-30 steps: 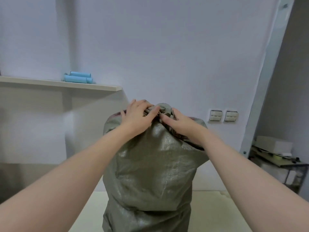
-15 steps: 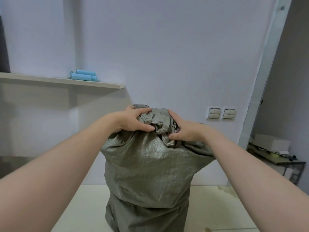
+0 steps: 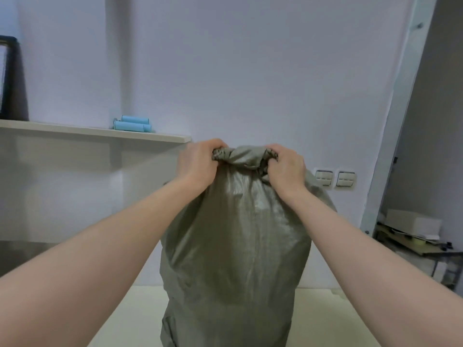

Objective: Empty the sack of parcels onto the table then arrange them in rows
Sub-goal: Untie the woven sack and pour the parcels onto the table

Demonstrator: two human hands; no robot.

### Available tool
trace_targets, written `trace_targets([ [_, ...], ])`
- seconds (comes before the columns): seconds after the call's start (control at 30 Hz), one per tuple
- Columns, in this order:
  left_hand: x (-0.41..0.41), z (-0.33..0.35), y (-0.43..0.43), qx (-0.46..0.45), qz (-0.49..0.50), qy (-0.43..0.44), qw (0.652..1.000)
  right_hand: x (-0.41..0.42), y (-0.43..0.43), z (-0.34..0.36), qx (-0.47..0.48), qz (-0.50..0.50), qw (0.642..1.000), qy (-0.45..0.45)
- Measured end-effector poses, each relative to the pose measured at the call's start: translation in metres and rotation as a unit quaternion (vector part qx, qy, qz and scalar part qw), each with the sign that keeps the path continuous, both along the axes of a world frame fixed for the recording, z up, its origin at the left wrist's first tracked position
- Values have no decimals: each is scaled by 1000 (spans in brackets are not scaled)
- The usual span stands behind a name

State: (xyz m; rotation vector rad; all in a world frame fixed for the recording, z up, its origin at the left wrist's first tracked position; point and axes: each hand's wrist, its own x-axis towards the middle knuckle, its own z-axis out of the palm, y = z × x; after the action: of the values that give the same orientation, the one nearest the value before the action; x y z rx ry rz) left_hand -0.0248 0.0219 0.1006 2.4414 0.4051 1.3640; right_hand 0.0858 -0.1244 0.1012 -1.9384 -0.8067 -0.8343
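Observation:
A tall grey-green woven sack (image 3: 235, 246) stands upright on the pale table (image 3: 323, 314) in front of me. Its fabric is bunched at the top. My left hand (image 3: 198, 164) grips the bunched top on the left side, fingers curled into the folds. My right hand (image 3: 285, 169) grips the same bunch on the right side. The sack hangs taut below both fists. No parcels show; whatever the sack holds is hidden inside.
A wall shelf (image 3: 100, 132) at the left carries light blue rolls (image 3: 132, 124) and a dark frame (image 3: 12, 78). Two wall switches (image 3: 334, 178) sit right of the sack. A low side table (image 3: 413, 236) with a white box stands at the far right.
Both hands have gone from pressing on the sack's top to fisting the bunched fabric. The top has risen and the sack has stretched taller and tauter.

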Motion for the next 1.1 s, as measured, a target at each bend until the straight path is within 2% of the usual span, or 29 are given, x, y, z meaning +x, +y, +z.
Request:
trace_targets([
  [0.17,2,45,-7,26,-11,-164,986,0,4,44,124,28,989,-71],
  [0.23,7,40,-4,44,2,-136,990,13,6,41,79,29,995,-60],
  [0.33,16,21,5,46,77,-6,996,32,9,26,-102,-23,995,6],
  [0.37,18,15,7,42,94,4,995,32,8,23,-110,-28,993,19],
  [0.5,21,5,-4,71,154,-43,985,26,4,16,-74,-8,997,19],
  [0.6,26,-10,-4,102,168,-52,979,13,-3,7,-95,34,993,62],
  [0.67,28,-16,2,115,182,-53,975,-1,-13,9,-101,122,979,127],
  [0.7,29,-18,4,106,178,-52,977,-9,-19,12,-89,191,959,189],
  [0.77,28,-19,4,38,138,-38,989,-15,-25,17,-47,323,887,327],
  [0.83,26,-18,-3,-34,81,-13,996,-10,-21,12,6,396,834,384],
  [0.97,16,-16,-14,-34,-31,80,996,3,-17,-4,25,351,871,344],
  [1.07,-4,-10,-8,-130,-213,108,962,6,-26,-2,-87,280,922,254],
  [1.1,-9,-9,-2,-170,-244,117,948,5,-29,0,-132,245,932,232],
])
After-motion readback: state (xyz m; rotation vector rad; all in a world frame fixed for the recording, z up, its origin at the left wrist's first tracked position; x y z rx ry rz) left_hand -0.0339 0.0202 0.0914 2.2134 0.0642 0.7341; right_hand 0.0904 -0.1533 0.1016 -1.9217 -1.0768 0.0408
